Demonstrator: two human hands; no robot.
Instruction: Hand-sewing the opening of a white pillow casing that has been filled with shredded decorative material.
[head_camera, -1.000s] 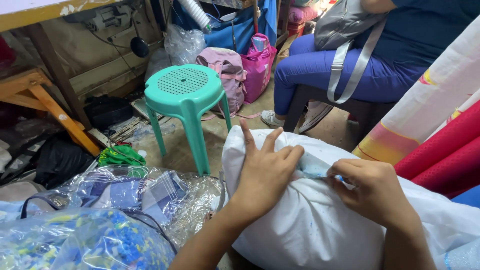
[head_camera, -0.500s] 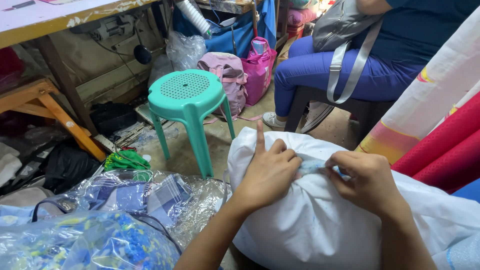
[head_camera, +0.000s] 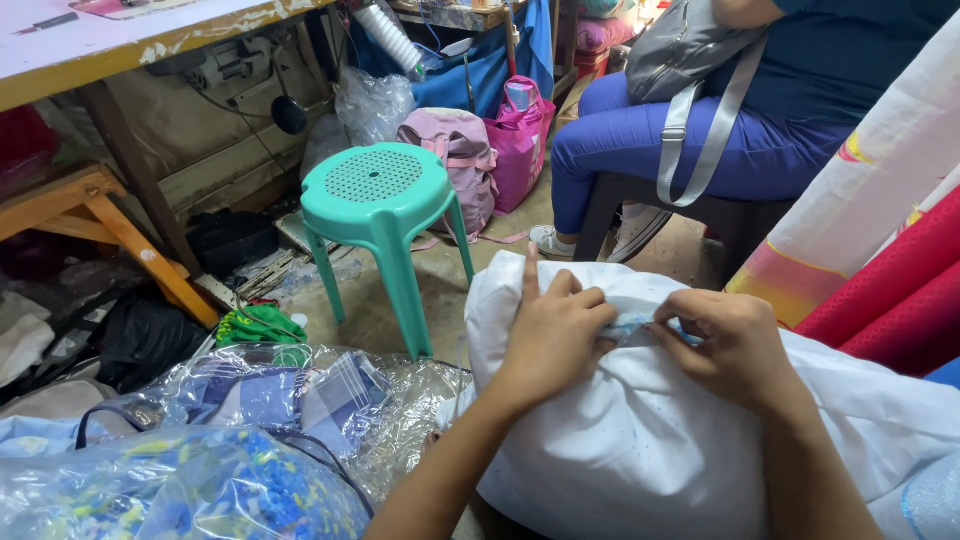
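A stuffed white pillow lies across my lap at the lower right. My left hand presses on its top edge, index finger sticking up, the other fingers pinching the cloth. My right hand pinches the same edge from the right. Between the two hands a small bit of light blue fabric shows at the seam. Both hands grip the pillow's edge, almost touching each other.
A teal plastic stool stands on the floor ahead. Clear plastic bags of blue patterned cloth lie at lower left. A seated person in blue trousers is at upper right, beside fabric rolls. Bags and a wooden table stand behind.
The view has shifted slightly. My hands stay on the pillow's top edge, fingers working closer together at the seam; the left index finger now points up.
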